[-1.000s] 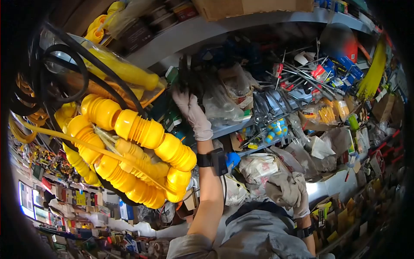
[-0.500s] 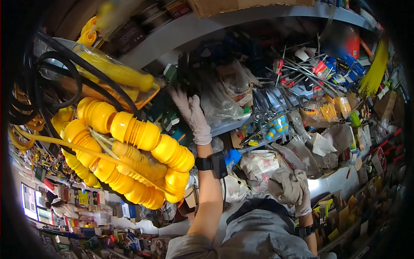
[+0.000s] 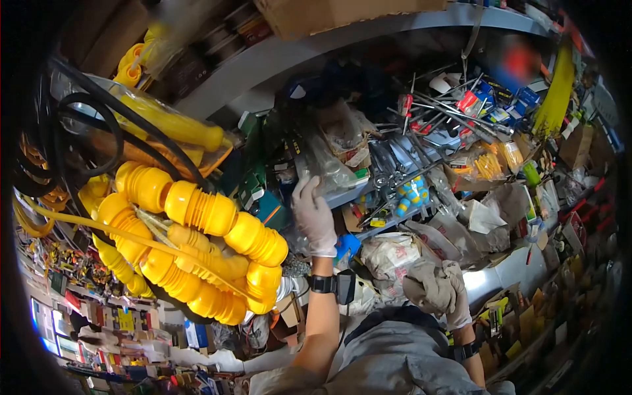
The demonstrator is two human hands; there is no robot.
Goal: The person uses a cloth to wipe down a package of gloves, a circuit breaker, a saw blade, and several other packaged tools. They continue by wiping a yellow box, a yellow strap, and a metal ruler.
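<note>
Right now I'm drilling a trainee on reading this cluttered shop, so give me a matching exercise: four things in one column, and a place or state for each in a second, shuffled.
Things:
1. left hand
2. right hand
3. yellow ribbed tubes
4. cardboard box

Places or states:
A. on the top shelf
B. bundled together, left of the raised arm
C. raised towards the clear bags
D. low by the body, gripping a grey cloth

Pairs: 1-C; 2-D; 3-B; 4-A.
</note>
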